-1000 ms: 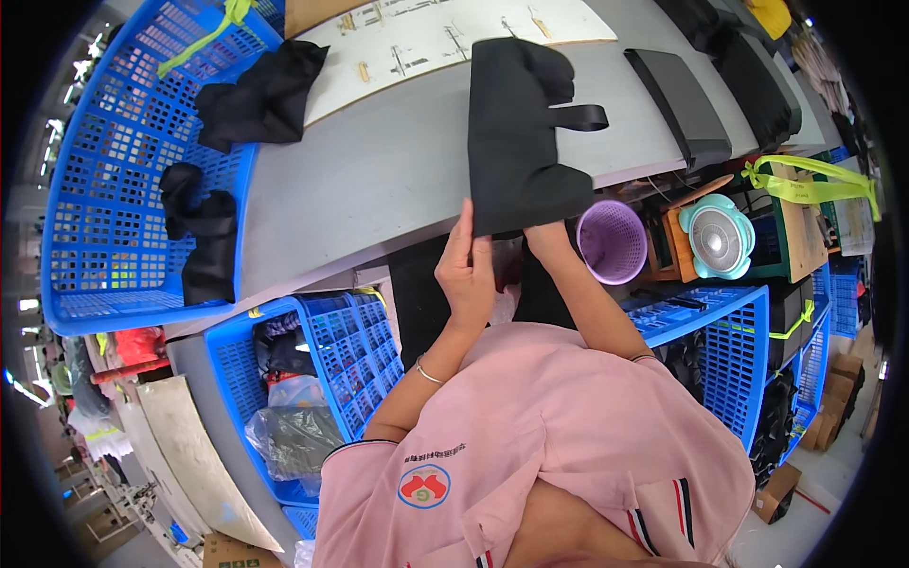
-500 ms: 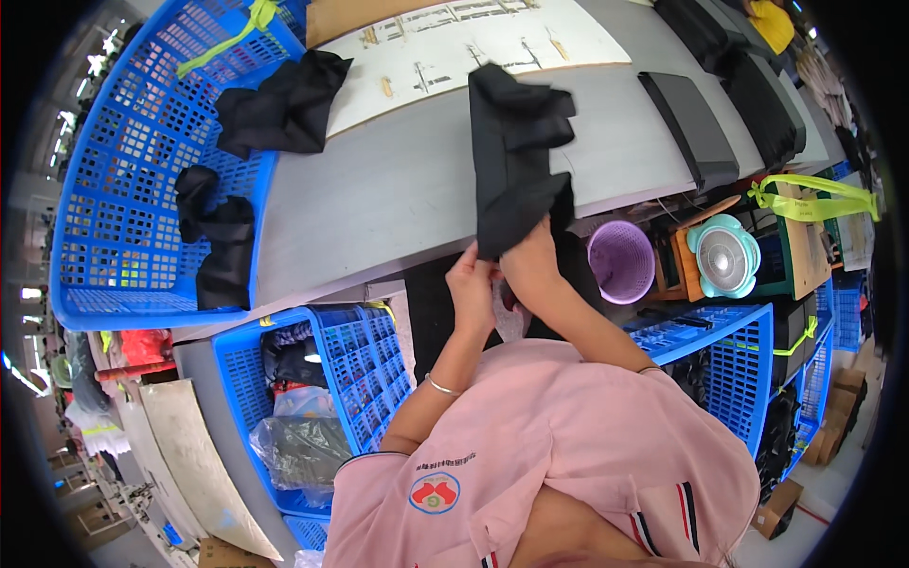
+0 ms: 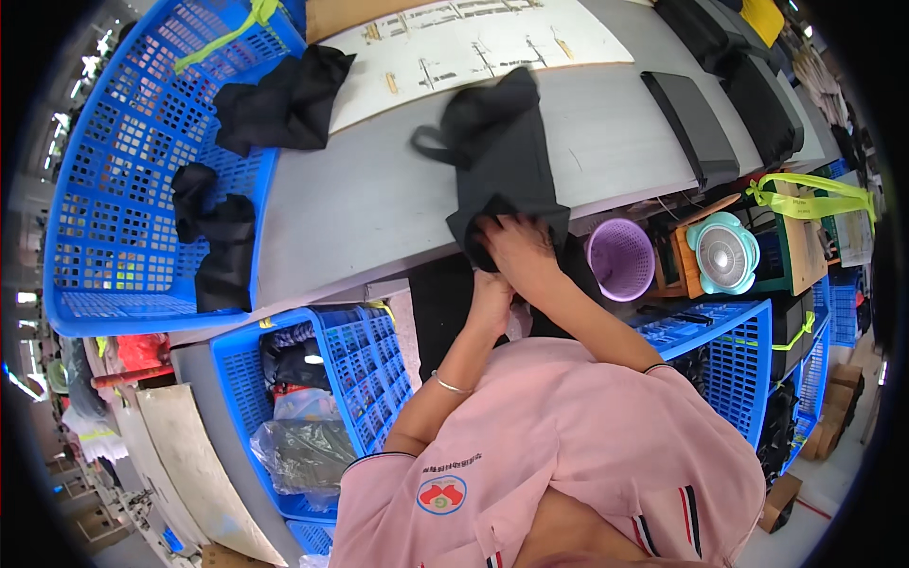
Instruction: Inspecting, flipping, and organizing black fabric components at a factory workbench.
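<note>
A black fabric bag-like piece [image 3: 502, 156] lies across the front edge of the grey table, its near end gaping toward me. Its far end is folded over, and a narrow loop sticks out on the left. My right hand [image 3: 523, 254] is on the near opening, with its fingers curled over the cloth there. Just below it, my left hand [image 3: 490, 295] is closed at the lower edge of the same piece, and its fingertips are hidden by the cloth and the right hand.
A blue basket [image 3: 123, 189] with black cloth pieces [image 3: 284, 102] stands at the left. A white marked board [image 3: 473, 52] lies at the back. Black padded panels [image 3: 689, 128] are on the right, above a purple bin [image 3: 620, 260] and small fan [image 3: 727, 254]. Blue crates [image 3: 360, 369] flank me.
The black fabric piece has turned, its folds and loop now on the left and its opening toward me. My right hand moved onto the opening; my left hand shifted right and slightly nearer me.
</note>
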The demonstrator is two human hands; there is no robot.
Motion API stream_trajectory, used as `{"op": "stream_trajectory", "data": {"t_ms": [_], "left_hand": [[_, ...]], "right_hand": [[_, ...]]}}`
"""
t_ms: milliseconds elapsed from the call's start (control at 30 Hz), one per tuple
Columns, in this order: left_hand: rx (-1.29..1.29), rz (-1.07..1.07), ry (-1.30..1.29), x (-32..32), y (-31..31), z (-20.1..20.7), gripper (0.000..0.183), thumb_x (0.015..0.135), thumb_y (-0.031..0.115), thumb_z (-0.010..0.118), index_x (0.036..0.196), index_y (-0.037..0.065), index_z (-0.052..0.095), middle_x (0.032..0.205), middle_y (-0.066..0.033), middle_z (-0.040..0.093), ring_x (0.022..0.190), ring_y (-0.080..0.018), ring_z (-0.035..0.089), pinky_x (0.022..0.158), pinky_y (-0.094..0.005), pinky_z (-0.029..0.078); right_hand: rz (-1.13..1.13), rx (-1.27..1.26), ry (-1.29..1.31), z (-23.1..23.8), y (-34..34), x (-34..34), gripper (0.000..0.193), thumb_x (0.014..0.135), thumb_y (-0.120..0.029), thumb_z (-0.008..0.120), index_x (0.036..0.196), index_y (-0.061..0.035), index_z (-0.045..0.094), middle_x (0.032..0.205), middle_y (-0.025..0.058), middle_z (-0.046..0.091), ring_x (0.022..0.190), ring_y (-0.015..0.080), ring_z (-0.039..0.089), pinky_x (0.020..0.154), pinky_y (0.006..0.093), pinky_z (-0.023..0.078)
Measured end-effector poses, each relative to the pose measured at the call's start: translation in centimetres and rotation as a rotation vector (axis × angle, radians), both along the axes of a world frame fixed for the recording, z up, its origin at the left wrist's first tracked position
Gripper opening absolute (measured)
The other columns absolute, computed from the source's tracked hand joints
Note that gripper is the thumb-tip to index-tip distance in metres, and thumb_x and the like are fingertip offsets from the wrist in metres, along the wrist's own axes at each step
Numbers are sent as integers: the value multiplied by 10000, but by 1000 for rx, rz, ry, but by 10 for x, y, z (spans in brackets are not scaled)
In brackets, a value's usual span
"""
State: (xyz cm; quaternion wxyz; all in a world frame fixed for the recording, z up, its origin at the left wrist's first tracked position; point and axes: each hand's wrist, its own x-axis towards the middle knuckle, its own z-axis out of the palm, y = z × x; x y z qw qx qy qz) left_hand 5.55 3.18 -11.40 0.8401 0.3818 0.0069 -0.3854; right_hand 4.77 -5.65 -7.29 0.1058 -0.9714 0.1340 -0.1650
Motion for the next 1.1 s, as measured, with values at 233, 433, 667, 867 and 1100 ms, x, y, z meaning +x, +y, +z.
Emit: {"op": "stream_trajectory", "data": {"t_ms": [233,433,667,867,1100], "left_hand": [[505,163,-298,6,32,-1,506,851,72,722,1304,13,504,1161,-60,571,948,-98,527,798,-270,469],[657,358,-868,29,49,25,319,844,3,683,1144,-27,581,1066,-91,593,925,-191,589,814,-282,488],[327,234,-504,18,74,34,139,910,13,594,1046,8,616,970,-25,629,877,-91,584,822,-244,464],[220,181,-118,51,78,19,294,934,204,680,1166,34,621,969,-7,654,834,-61,592,715,-210,469],[45,111,35,45,65,27,425,879,181,741,1229,-2,584,1091,-72,663,945,-155,645,810,-290,529]], "right_hand": [[11,28,132,-17,2,2,340,901,-433,605,1080,-159,697,965,115,659,888,314,631,837,530,435],[25,44,154,-9,4,1,307,895,-391,609,1032,-129,692,927,122,648,929,322,614,870,523,406],[119,58,266,-1,-3,-4,270,874,-329,628,1000,-96,681,991,130,638,1032,331,576,918,541,382],[283,120,174,-8,23,-39,243,847,-290,653,1012,-114,686,1090,124,609,1097,318,563,1028,580,331],[426,216,76,5,32,-70,243,824,-246,696,1011,-92,682,1087,107,615,1048,290,589,1023,564,346]]}}
